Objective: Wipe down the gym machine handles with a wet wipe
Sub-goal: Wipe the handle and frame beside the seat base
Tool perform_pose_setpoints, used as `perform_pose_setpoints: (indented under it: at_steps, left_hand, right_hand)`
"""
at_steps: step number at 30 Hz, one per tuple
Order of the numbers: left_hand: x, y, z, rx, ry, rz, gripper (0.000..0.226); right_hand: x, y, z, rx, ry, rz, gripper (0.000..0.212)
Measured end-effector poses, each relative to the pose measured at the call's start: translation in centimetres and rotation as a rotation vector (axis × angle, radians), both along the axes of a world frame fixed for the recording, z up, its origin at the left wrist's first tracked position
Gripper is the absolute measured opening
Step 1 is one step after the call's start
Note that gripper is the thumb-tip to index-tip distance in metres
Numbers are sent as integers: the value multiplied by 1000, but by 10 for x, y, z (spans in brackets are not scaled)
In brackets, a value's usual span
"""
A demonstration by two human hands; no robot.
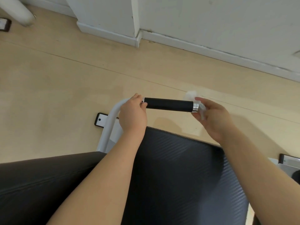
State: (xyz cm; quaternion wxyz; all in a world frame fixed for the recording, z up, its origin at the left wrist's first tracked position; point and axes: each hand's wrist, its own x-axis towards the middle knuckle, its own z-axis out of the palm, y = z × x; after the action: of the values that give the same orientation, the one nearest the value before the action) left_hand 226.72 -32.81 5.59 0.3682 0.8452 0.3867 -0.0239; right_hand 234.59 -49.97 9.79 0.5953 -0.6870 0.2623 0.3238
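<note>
The right hand point(214, 117) pinches a crumpled white wipe point(191, 95) against the silver end cap of a black handle point(168, 104). The left hand point(132, 113) grips the white bar point(110, 120) at the handle's other end. Wiping seems underway; any other handles are out of view. The grip looks matte and unmarked.

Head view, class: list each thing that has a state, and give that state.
Left hand: grips the white tube beside the handle.
Right hand: holds the wet wipe at the handle's free end.
Handle: uncovered, horizontal.
Wet wipe: crumpled, blurred.
</note>
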Motion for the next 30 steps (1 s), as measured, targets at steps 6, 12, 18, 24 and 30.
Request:
perform_pose_setpoints:
  at_steps: [6, 12, 18, 24, 30]
  left_hand:
    - [-1, 1, 1, 49, 8, -50, 18]
    - [-1, 2, -5, 71, -19, -33, 15]
    - [-2, 2, -6, 102, -7, -80, 19]
    - [0, 1, -6, 26, -12, 19, 15]
    - [-2, 1, -7, 63, -34, -5, 21]
  right_hand:
    - [-19, 44, -20, 691, 432, -739, 53]
    - [-42, 90, -11, 618, 546, -560, 47]
    - [-18, 66, -8, 487, 480, -720, 32]
    - [-36, 108, -14, 386, 534, -337, 34]
    - [-17, 73, 25, -131, -31, 98, 17]
